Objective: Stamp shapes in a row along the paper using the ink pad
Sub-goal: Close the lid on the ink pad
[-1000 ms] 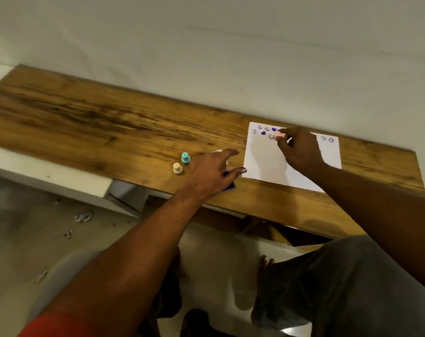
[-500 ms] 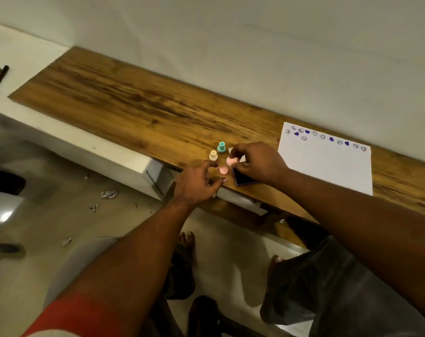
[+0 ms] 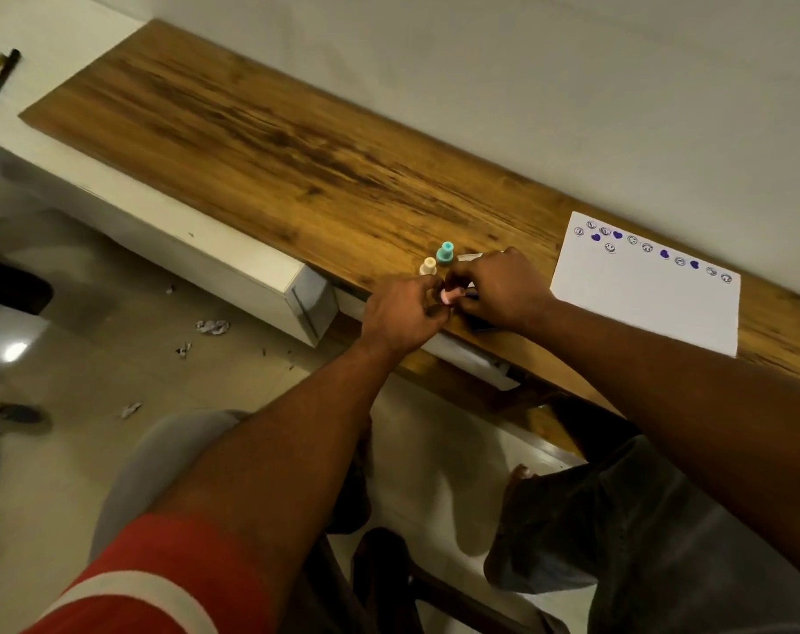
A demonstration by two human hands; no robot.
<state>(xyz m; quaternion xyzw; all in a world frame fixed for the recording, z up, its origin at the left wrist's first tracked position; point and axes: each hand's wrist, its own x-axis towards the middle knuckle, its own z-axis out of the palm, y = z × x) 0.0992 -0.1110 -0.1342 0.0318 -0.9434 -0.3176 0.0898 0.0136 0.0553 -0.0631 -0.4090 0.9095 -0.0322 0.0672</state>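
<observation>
A white paper [image 3: 645,304] lies at the right of the wooden desk [image 3: 261,148], with a row of purple hearts and smiley faces [image 3: 647,248] stamped along its far edge. My left hand [image 3: 400,315] and my right hand [image 3: 503,290] meet at the desk's near edge, both pinching a small pink stamp [image 3: 448,295]. A dark ink pad [image 3: 483,328] lies mostly hidden under my right hand. Just beyond my fingers a teal stamp [image 3: 445,253] and a cream stamp [image 3: 428,266] stand upright.
The wall runs right behind the desk. Two pens [image 3: 0,75] lie on a white surface at far left. A white cabinet [image 3: 306,304] sits under the desk's edge, with paper scraps [image 3: 213,327] on the floor. My knees are below the desk.
My right hand left the paper's stamped row with the pink stamp and came back to the ink pad. My left hand closed in to meet it. The camera swung left.
</observation>
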